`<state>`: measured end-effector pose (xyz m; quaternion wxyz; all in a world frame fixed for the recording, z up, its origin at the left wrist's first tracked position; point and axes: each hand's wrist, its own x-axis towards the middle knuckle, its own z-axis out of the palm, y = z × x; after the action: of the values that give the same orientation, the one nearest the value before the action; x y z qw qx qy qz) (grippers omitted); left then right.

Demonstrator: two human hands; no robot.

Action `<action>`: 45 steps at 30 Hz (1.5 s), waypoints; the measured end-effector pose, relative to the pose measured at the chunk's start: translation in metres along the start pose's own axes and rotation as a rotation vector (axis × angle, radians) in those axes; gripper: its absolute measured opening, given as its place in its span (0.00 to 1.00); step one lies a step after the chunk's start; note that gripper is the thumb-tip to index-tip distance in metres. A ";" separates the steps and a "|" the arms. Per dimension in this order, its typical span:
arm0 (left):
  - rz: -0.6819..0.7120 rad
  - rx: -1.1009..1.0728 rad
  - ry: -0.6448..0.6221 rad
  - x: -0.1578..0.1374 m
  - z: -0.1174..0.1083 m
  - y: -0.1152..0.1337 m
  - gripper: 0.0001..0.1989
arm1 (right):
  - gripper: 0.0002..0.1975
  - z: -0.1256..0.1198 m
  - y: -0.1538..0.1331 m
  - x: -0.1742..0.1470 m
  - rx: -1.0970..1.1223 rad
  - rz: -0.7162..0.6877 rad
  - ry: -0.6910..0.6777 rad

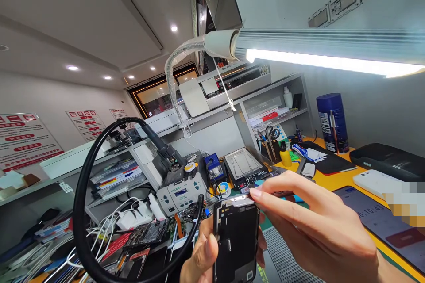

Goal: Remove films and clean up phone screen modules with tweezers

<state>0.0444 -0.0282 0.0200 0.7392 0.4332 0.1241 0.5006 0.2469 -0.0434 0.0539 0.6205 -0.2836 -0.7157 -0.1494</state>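
Note:
My left hand is closed round a phone screen assembly, thumb on its left edge and fingertips showing at the right edge. The screen's dark back faces me, with metal strips along its top and a small square code label near the bottom. At its top right corner my right hand has thumb and forefinger drawn together, the tip touching the top edge. A slim dark piece shows under those fingers, too covered to name.
A grey rework station with a thick black hose looping at left stands behind. Circuit boards and phone parts crowd the left. A tablet showing a timer lies at right. A lit lamp hangs overhead.

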 end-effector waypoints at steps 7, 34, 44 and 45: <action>-0.024 -0.005 0.020 0.001 0.005 0.002 0.20 | 0.19 0.001 0.001 0.005 0.019 -0.007 0.005; -0.095 0.050 0.163 0.002 0.017 0.007 0.23 | 0.18 -0.001 0.012 0.002 0.066 -0.085 0.012; -0.133 -0.032 0.108 0.002 0.017 0.006 0.21 | 0.19 -0.003 0.013 0.000 0.059 -0.108 -0.020; -0.125 -0.046 0.113 0.001 0.015 0.006 0.20 | 0.19 -0.003 0.013 0.000 0.057 -0.111 -0.024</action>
<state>0.0506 -0.0343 0.0334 0.7705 0.3785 0.1808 0.4800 0.2572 -0.0353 0.0527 0.6104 -0.2274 -0.7417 -0.1600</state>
